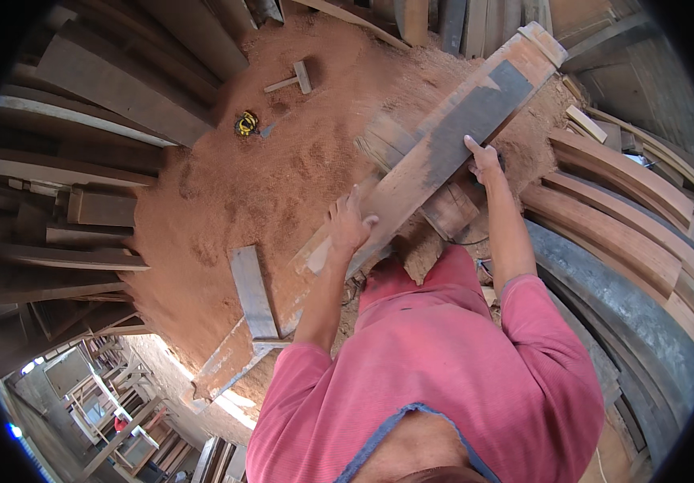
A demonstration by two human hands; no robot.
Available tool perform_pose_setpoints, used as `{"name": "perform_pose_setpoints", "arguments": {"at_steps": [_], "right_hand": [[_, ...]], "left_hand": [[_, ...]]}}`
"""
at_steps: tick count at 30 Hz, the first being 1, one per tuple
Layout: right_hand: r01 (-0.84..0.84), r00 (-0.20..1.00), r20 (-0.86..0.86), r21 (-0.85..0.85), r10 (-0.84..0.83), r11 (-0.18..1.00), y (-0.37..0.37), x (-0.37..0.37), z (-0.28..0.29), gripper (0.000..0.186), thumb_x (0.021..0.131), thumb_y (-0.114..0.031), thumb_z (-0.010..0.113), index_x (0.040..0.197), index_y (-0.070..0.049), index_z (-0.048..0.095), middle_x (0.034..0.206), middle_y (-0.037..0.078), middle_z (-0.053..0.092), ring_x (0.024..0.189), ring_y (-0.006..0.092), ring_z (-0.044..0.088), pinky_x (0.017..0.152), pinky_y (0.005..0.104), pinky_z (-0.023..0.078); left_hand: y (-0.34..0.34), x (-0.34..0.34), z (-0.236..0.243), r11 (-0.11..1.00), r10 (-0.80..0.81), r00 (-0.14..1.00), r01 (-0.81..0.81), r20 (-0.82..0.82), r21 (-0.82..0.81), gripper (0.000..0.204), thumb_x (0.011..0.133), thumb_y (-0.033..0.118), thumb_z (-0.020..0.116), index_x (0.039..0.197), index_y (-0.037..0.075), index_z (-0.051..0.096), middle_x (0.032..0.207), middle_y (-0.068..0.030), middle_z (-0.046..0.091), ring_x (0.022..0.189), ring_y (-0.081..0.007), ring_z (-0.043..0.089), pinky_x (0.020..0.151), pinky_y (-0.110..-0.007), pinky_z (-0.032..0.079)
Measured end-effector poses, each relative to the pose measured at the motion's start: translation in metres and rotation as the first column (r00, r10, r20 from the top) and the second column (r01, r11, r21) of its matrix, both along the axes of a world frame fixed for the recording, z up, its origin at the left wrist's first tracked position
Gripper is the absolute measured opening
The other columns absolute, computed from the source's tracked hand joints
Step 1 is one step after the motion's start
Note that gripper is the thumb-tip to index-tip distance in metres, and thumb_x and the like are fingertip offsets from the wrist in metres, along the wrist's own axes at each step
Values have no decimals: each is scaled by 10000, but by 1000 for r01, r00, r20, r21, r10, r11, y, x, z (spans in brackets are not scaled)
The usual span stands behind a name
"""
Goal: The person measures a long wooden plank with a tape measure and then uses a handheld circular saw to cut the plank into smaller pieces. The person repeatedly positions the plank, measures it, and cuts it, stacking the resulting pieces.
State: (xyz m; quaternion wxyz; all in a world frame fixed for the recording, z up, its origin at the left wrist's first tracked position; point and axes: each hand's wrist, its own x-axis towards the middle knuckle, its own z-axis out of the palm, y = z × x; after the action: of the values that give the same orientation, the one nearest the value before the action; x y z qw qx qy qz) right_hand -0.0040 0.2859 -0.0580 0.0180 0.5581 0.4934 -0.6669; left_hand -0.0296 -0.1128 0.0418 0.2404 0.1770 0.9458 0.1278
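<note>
A long wooden board [411, 181], partly dark grey and partly pale brown, runs slantwise in front of me. My right hand [484, 163] grips its near edge, thumb on top and the other fingers mostly hidden below. Near the board's lower-left end, my left hand [350, 228] rests with fingers and thumb spread. Beneath the board lies a longer wooden piece [542, 47], whose far end shows at the upper right. A thick wooden block [450, 211] sticks out under the board toward me, and another wooden block [385, 142] shows on the far side.
Reddish sawdust [194, 266] covers the ground. On it lie a black-and-yellow round object [245, 123], a T-shaped wooden piece [302, 77] and, at lower left, a short grey board [254, 291]. Stacked planks line the left [121, 80] and right [613, 225].
</note>
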Motion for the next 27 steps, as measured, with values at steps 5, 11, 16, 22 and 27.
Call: {"name": "perform_pose_setpoints", "arguments": {"at_steps": [5, 11, 16, 22, 27], "right_hand": [[180, 906, -355, -166, -229, 969, 22, 0, -23, 605, 886, -307, 834, 1340, 3, 580, 1341, 129, 640, 1198, 326, 615, 1023, 513, 465], [86, 983, -156, -53, -94, 995, -16, -10, 16, 633, 890, -291, 827, 1315, 101, 570, 1342, 186, 627, 1191, 328, 621, 996, 467, 484], [-20, 992, -121, 179, 42, 984, -21, -5, -22, 689, 914, -357, 792, 1298, 173, 580, 1325, 261, 650, 1219, 363, 635, 1020, 425, 483], [-160, 987, 50, 454, 155, 877, -13, 17, -11, 422, 985, -365, 696, 1168, 14, 695, 1103, 187, 731, 1033, 293, 681, 910, 407, 513], [-283, 959, 172, 486, 227, 827, -23, 95, -8, 399, 968, -377, 687, 1034, 16, 714, 931, 161, 737, 894, 304, 691, 867, 440, 525]], "left_hand": [[16, 28, 13, 977, -191, 977, 180, -98, -111, 1307, 587, 536, 888, 1665, 260, 201, 1468, -325, 387, 1362, -523, 382, 1112, -644, 308], [-15, 20, 12, 988, -116, 993, 119, 33, -98, 1243, 611, 456, 879, 1659, 297, 230, 1426, -273, 420, 1311, -459, 427, 1100, -589, 321], [-22, 25, 4, 985, -143, 986, 135, -80, -103, 1243, 594, 447, 877, 1653, 307, 241, 1505, -291, 362, 1336, -489, 396, 1129, -611, 294], [-28, 45, 10, 980, -188, 945, 163, -266, -111, 1123, 660, 450, 834, 1637, 354, 288, 1655, -334, 153, 1489, -566, 200, 1186, -678, 168], [-84, 93, 22, 991, -46, 983, 23, -180, -130, 936, 783, 471, 764, 1614, 340, 355, 1676, -333, 126, 1528, -554, 149, 1198, -700, 109]]}}
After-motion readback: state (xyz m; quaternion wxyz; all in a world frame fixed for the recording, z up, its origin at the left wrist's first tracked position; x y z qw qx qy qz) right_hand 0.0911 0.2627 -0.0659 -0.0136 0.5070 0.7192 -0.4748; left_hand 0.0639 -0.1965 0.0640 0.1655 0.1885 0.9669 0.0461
